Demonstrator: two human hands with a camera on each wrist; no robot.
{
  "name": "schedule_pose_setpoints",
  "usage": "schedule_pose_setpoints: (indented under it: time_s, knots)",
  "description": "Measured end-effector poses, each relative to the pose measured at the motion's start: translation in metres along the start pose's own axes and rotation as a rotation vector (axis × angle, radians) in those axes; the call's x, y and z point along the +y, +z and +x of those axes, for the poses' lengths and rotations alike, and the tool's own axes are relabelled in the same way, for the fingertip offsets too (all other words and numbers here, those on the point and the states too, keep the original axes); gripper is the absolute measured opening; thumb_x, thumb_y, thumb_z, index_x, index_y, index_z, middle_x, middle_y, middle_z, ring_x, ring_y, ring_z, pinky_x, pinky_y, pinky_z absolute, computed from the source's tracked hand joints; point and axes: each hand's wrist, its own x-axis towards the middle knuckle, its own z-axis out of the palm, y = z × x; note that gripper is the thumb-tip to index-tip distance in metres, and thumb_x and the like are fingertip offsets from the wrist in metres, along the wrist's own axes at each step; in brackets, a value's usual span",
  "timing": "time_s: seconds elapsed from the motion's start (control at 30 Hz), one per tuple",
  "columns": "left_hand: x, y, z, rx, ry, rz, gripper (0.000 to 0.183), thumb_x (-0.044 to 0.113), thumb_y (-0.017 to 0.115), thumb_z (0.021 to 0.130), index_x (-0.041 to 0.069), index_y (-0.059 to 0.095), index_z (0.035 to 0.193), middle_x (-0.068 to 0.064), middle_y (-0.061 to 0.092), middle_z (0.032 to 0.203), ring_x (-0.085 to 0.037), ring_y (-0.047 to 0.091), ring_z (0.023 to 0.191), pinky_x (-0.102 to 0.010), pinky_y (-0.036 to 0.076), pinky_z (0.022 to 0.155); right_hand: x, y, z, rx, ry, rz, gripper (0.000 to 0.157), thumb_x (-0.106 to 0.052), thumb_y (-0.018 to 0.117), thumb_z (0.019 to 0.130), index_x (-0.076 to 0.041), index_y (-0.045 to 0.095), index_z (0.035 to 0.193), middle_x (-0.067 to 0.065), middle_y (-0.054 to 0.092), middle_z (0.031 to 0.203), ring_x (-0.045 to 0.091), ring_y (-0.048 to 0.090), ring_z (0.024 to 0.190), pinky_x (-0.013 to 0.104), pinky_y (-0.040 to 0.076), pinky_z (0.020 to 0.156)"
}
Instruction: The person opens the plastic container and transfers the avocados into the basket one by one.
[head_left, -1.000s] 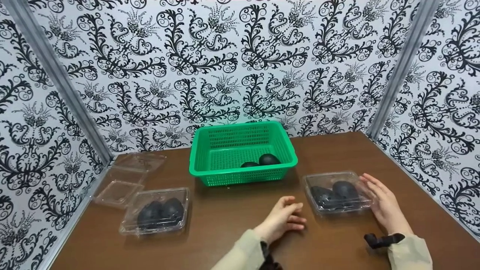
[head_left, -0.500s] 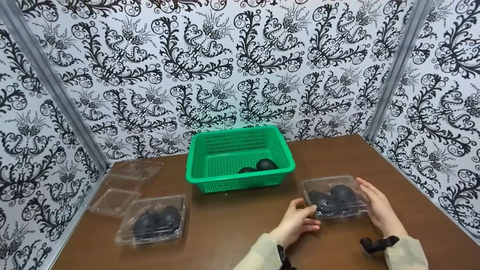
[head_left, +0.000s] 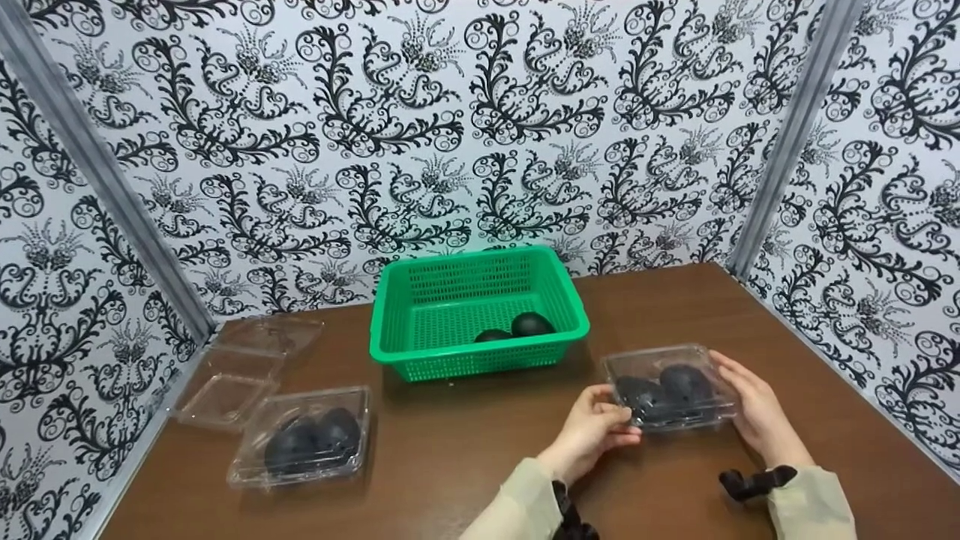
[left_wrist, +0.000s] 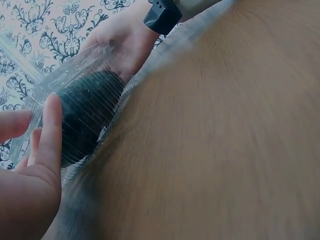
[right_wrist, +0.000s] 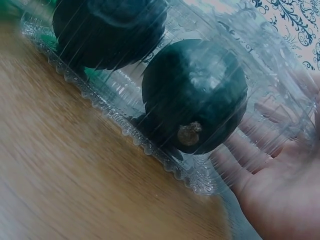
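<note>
A clear plastic clamshell box [head_left: 626,362] with two dark avocados [head_left: 684,386] in it sits on the right of the table, its lid down. My left hand [head_left: 592,429] grips its near left corner, thumb on the front and fingers at the side. Along the right side lies my right hand [head_left: 759,409], fingers straight against the plastic. In the right wrist view one avocado [right_wrist: 195,95] shows its stem end through the ridged wall, with the right hand [right_wrist: 280,185] behind the plastic. The left wrist view has the left hand [left_wrist: 37,165] at the box's edge.
A green basket [head_left: 480,367] with two avocados [head_left: 532,325] stands at the back middle. Another filled clamshell box [head_left: 251,450] is at the left, beside an open, unfilled clamshell [head_left: 232,386]. Patterned walls [head_left: 480,150] enclose the brown table [head_left: 450,480].
My left hand has moved right across the table to the box and taken hold of its left corner. The right hand has stayed at the box's right side.
</note>
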Motion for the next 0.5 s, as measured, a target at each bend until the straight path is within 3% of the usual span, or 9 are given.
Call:
schedule_pose_setpoints:
  time_s: [0.17,0.5]
  knots:
    - [0.0,-0.0009,-0.0002,0.005,-0.001,-0.009,0.047,-0.012,0.059,0.084,0.003,0.043,0.125,-0.015,0.058,0.089,-0.019,0.062,0.059,-0.038,0.059,0.063,0.002,0.0001,0.0014,0.0,-0.002,0.0,0.033,-0.007,0.042,0.104,-0.019,0.069,0.117,-0.003,0.069,0.113,0.01,0.066,0.099,0.021,0.054,0.079]
    - [0.0002,-0.0038,-0.0014,-0.013,-0.006,-0.025,0.061,-0.012,0.059,0.083,0.006,0.034,0.136,-0.014,0.056,0.089,-0.021,0.063,0.062,-0.039,0.06,0.065,0.01,-0.0046,0.0028,-0.065,-0.063,0.007,0.035,-0.014,0.034,0.106,-0.019,0.066,0.12,-0.004,0.067,0.117,0.007,0.062,0.108,0.016,0.047,0.092]
